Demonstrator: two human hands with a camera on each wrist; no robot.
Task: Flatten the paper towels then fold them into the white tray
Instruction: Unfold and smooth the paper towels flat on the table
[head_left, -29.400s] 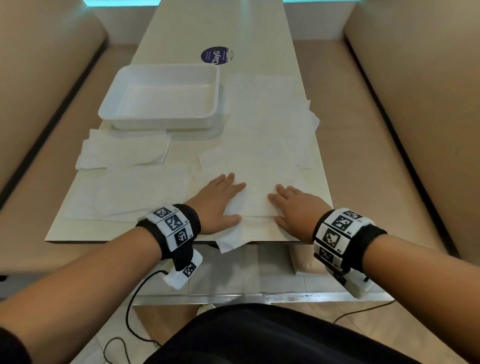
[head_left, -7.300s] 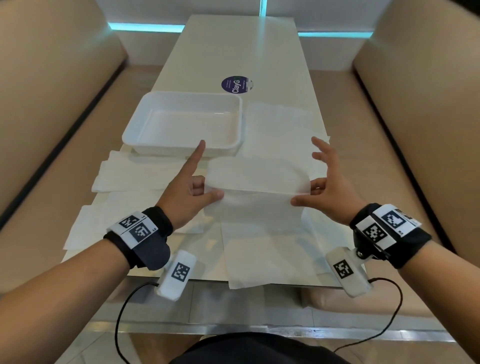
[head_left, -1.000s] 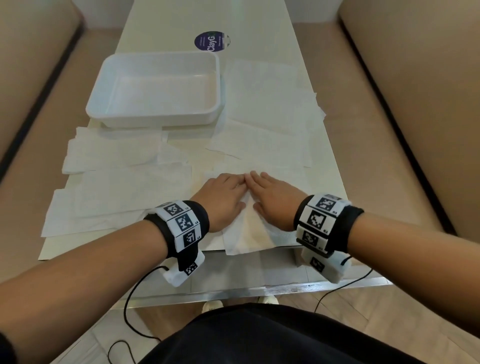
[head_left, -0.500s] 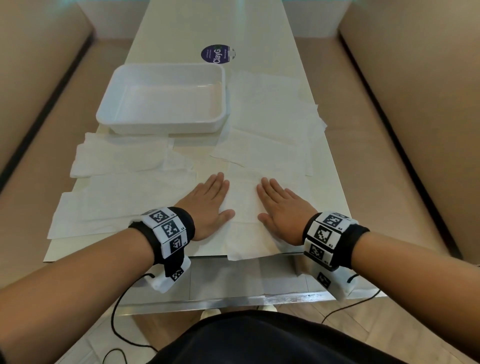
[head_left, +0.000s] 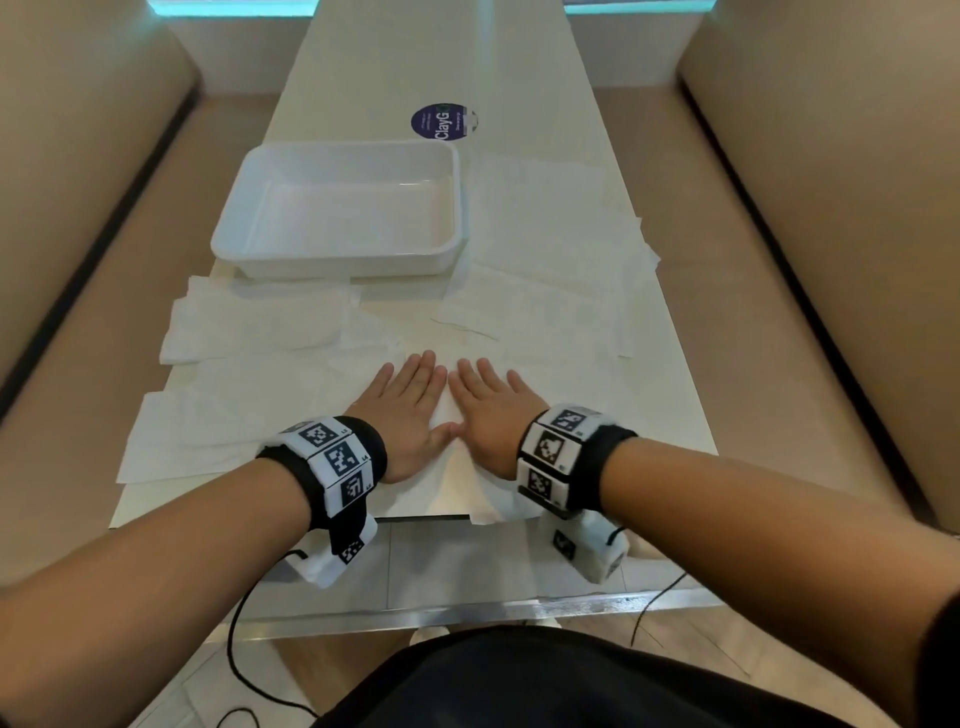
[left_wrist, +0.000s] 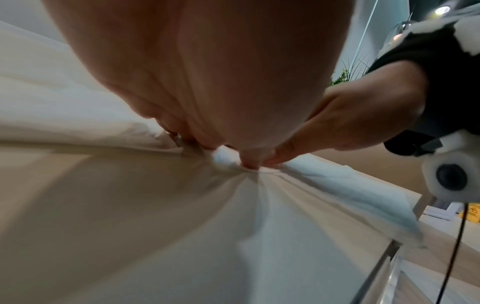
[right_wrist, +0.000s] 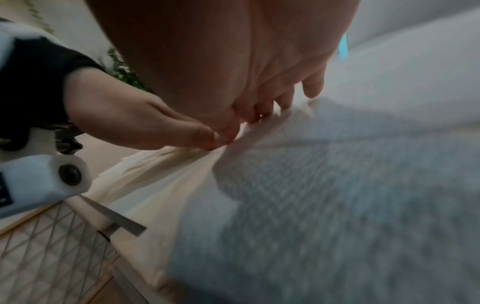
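Near edge of the table (head_left: 395, 62): we see both hands laid flat, side by side, on one paper towel (head_left: 452, 467) whose front corner hangs slightly over the table's edge.
Left hand (head_left: 410, 410): palm down, fingers straight and together, pressing the towel; we see nothing gripped.
Right hand (head_left: 493, 410): likewise flat, fingers extended, pressing the same sheet; its thumb tip meets the left thumb tip.
Left wrist view: we see the left thumb (left_wrist: 250, 158) and the right thumb touching on the sheet, with creases fanning out from that spot.
Right wrist view: blurred, yet we make out the fingertips (right_wrist: 283, 100) down on the textured paper.
White tray (head_left: 260, 249): on the table's far left, beyond the hands, upright, with nothing in it.
Other paper towels (head_left: 260, 322): we see sheets spread flat left of the hands, in front of the tray, and more overlapping to the tray's right.
Round sticker (head_left: 441, 122): beyond the tray, lying on the tabletop.
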